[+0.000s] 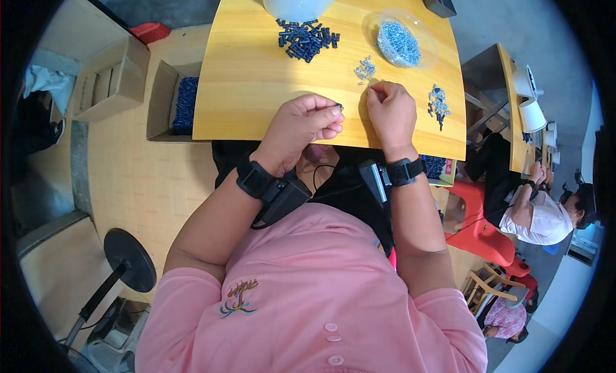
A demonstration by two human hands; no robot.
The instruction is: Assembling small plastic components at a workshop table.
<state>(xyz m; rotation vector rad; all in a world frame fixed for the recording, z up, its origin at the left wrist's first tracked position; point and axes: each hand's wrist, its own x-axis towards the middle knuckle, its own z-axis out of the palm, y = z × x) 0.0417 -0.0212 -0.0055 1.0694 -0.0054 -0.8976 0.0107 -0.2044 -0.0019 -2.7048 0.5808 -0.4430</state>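
My left hand (308, 121) is closed in a pinch over the table's near edge, with a small dark plastic part (340, 106) just showing at its fingertips. To its right, my right hand (393, 110) rests at the tabletop with thumb and fingers pressed together; anything inside them is hidden. Just beyond its fingertips lies a small heap of clear, silvery pieces (365, 71). Farther back sits a pile of dark blue-black plastic parts (307, 41). A clear round tub (427, 49) contains many shiny small pieces. Right of my right hand is another group of clear and dark pieces (438, 105).
A white bucket (298, 6) stands at the table's far edge, near a dark box (437, 1). Left of the table is an open cardboard box (163, 103) of dark blue parts. At right are a red stool (478, 219) and a seated person (542, 216) at another table.
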